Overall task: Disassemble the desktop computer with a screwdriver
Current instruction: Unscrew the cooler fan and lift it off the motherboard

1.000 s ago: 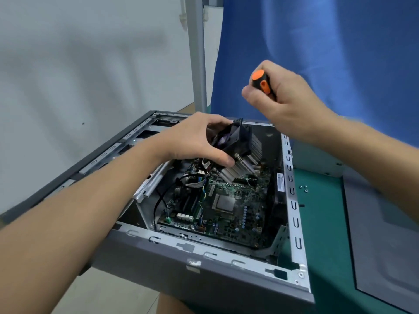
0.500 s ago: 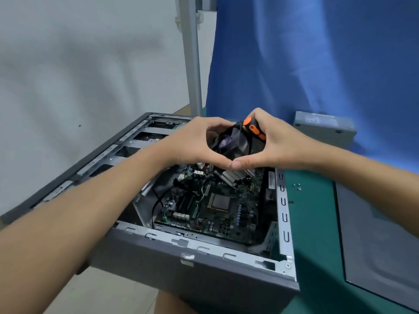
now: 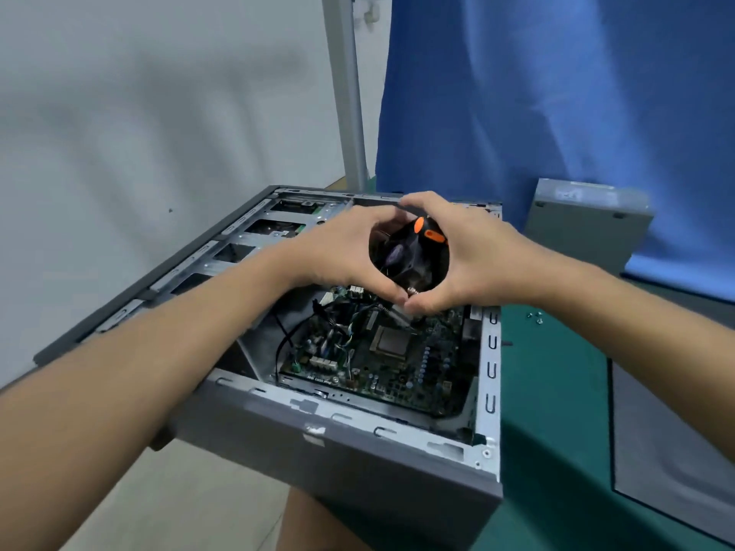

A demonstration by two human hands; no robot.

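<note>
Blue cloth (image 3: 557, 93) hangs behind the bench, with a pale grey wall (image 3: 139, 113) to its left and a grey metal post (image 3: 346, 93) standing between them. Under everything I see a dark green mat (image 3: 557, 391).

Writing first: a line of white print runs along the near edge of the motherboard (image 3: 401, 375), too small for me to read. The label on top of the grey metal box (image 3: 584, 220) against the cloth is blurred.

On the mat, the open computer case (image 3: 358, 463) lies on its side with the motherboard on its floor, the bare CPU (image 3: 387, 344) near the middle and black cables (image 3: 286, 336) looping at the left. Empty drive bays (image 3: 274, 228) line its far left side.

My left hand (image 3: 334, 248) grips the black cooler fan (image 3: 401, 256) above the board. My right hand (image 3: 481, 260) curls round the cooler's other side, thumb tip touching the left thumb beneath it. The screwdriver (image 3: 427, 230) is tucked under the right fingers, only its orange and black handle showing.

Right of the case, a few loose screws (image 3: 535, 316) lie on the mat. A flat grey panel (image 3: 676, 431) rests nearer the right edge.
</note>
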